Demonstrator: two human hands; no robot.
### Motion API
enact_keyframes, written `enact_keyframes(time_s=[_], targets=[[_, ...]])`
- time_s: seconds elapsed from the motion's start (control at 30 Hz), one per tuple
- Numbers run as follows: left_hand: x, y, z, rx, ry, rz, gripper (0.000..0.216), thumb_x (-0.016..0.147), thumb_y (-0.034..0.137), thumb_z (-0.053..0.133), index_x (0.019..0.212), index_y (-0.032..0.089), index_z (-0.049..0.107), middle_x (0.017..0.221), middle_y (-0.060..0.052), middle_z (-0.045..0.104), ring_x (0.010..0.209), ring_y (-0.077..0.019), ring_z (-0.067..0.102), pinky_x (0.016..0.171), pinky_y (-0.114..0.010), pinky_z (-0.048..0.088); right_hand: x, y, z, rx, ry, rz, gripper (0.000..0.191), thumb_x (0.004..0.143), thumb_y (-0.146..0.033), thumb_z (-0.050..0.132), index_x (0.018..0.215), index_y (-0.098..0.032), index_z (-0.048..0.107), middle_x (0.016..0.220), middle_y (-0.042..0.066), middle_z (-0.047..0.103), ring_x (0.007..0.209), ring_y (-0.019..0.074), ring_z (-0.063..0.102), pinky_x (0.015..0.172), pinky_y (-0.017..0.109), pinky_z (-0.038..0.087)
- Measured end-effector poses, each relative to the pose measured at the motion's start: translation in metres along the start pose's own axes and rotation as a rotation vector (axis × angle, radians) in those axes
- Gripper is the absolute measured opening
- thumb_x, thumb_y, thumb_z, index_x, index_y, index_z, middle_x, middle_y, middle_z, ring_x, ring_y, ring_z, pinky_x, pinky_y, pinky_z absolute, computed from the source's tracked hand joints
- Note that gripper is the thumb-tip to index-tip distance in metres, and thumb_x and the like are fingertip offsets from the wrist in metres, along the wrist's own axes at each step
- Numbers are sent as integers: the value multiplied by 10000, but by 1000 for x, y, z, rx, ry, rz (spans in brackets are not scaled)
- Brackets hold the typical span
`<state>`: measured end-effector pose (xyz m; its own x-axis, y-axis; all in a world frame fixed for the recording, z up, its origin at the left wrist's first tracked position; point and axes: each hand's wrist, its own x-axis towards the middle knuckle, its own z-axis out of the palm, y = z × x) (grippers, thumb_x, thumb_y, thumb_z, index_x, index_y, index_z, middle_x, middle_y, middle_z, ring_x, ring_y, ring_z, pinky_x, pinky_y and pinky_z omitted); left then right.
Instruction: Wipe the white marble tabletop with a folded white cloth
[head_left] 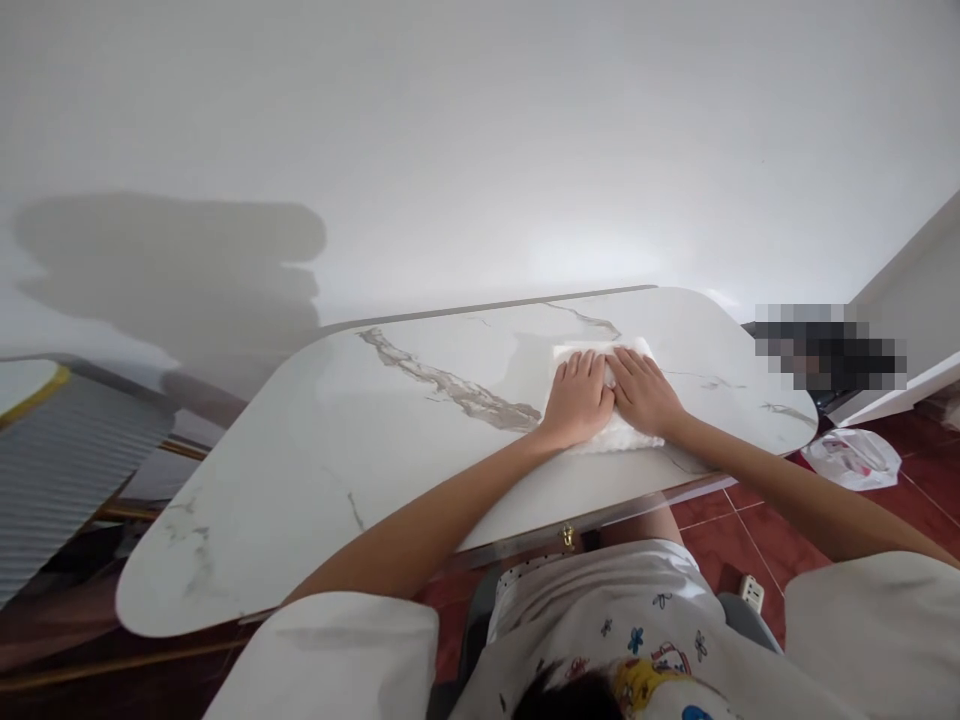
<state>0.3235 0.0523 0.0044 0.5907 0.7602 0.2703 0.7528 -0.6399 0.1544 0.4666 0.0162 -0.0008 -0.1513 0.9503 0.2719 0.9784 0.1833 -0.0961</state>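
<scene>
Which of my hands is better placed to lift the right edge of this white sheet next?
Probably the right hand: it rests on the right part of the white sheet, nearer that edge. The left hand rests farther left, with the right hand between it and the edge.

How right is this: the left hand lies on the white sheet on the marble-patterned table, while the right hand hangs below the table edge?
Only the right hand is wrong: the head view shows it on the white sheet too, beside the left hand. The left hand's place and the marble-patterned table are as you say.
</scene>
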Motion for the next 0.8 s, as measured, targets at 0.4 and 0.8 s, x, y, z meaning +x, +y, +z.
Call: enact_keyframes(time_s=[0.4, 0.8], targets=[[-84, 20, -16, 2, -16, 14, 554, 923, 256, 340, 1439, 72, 423, 1515, -152, 429, 1418, -329, 361, 1155, -500, 326, -75, -53, -18, -24, 44, -50, 538, 955, -232, 312, 1432, -20, 444, 1507, 208, 424, 1421, 330, 347, 1153, 505, 299], [-7, -38, -7, 6, -30, -14, 533, 911, 248, 353, 1406, 79, 450, 1506, -147, 438, 1409, -314, 367, 1162, -462, 304, 20, -41, -3, 0, -51, -3, 523, 939, -178, 299, 1419, -23, 435, 1516, 200, 410, 1426, 315, 325, 1150, 486, 255]])
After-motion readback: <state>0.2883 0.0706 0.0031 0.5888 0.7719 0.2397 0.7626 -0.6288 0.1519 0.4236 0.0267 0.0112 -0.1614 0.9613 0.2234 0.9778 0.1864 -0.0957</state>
